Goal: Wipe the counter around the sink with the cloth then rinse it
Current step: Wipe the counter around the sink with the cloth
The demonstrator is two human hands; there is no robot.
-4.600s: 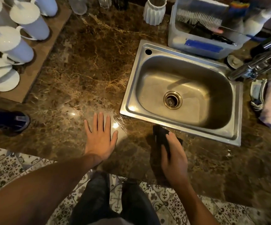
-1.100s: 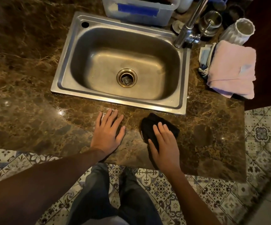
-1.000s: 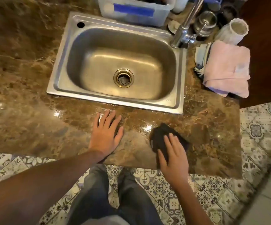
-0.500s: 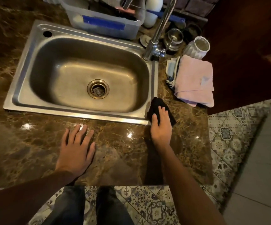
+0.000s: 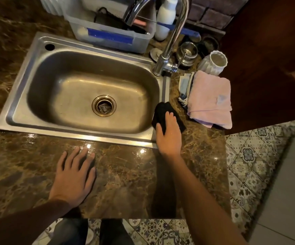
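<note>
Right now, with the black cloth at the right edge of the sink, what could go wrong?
The right hand presses the black cloth on the narrow counter strip beside the folded pink towel; a wide stroke may wet or push it. Further back, the faucet and the white ribbed cup stand close and may be knocked.

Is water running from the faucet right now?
No, the faucet shows no stream and the sink basin below looks dry, while the right hand presses the black cloth beside the rim.
</note>
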